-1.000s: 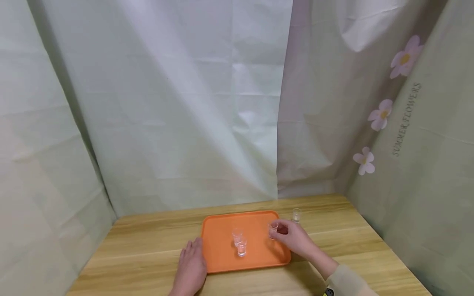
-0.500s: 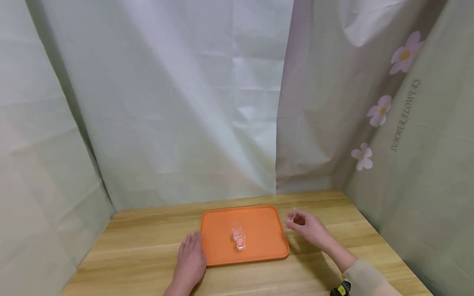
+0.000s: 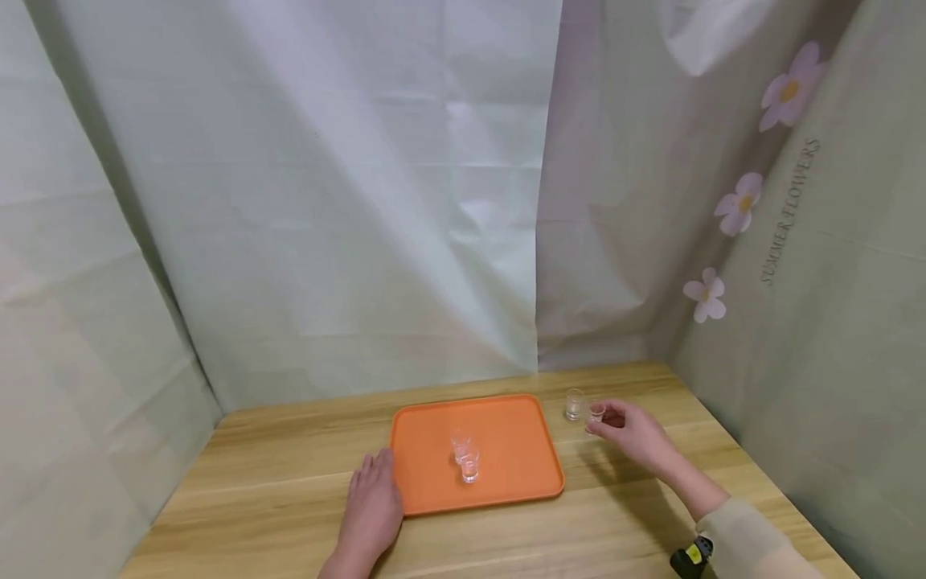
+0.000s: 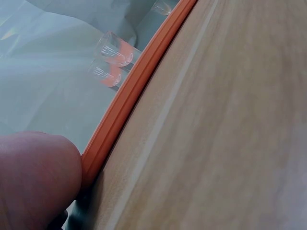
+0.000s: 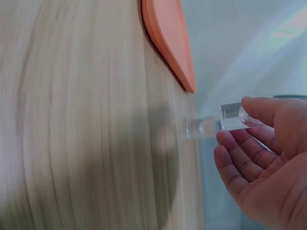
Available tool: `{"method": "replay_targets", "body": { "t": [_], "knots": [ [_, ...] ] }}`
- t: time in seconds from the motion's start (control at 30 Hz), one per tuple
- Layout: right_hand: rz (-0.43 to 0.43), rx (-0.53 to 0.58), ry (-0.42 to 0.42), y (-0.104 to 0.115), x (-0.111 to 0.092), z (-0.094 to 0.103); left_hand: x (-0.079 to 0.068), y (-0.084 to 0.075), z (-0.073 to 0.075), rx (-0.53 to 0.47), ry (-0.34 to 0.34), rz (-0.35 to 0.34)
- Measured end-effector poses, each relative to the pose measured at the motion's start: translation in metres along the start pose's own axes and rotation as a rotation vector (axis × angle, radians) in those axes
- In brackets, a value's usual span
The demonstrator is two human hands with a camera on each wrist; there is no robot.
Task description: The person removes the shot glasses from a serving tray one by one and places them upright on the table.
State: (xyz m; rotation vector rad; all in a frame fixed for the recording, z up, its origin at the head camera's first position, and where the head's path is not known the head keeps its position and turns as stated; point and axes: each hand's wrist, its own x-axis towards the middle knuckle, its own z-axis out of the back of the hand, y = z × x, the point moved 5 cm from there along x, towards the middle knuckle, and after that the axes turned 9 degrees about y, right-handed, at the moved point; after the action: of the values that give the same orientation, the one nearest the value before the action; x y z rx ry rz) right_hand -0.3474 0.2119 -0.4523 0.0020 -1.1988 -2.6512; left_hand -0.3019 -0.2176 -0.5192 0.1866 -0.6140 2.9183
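One shot glass (image 5: 230, 117) is pinched in my right hand (image 3: 637, 438), left hand (image 3: 370, 511) rests against orange tray (image 3: 510, 474); sloppy nudge could topple the neighbouring glass (image 3: 574, 407).

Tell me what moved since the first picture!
The right hand still holds a small glass and carried it rightward, from over the orange tray to just right of another glass. The left hand stayed at the tray's edge; two glasses stayed on it.
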Motion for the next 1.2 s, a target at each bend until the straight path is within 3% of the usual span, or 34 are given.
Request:
{"method": "replay_targets", "body": {
  "t": [0.5,0.83,1.2],
  "knots": [
    [-0.022,-0.046,-0.042,-0.028,0.011,0.021,0.001,0.000,0.007,-0.007,-0.026,-0.013],
    [-0.062,-0.041,-0.054,-0.048,0.017,0.022,0.004,-0.001,0.000,-0.012,0.000,0.007],
    [-0.066,-0.035,-0.087,-0.060,0.035,0.013,0.002,-0.005,0.005,-0.014,-0.001,0.005]
  ]
}}
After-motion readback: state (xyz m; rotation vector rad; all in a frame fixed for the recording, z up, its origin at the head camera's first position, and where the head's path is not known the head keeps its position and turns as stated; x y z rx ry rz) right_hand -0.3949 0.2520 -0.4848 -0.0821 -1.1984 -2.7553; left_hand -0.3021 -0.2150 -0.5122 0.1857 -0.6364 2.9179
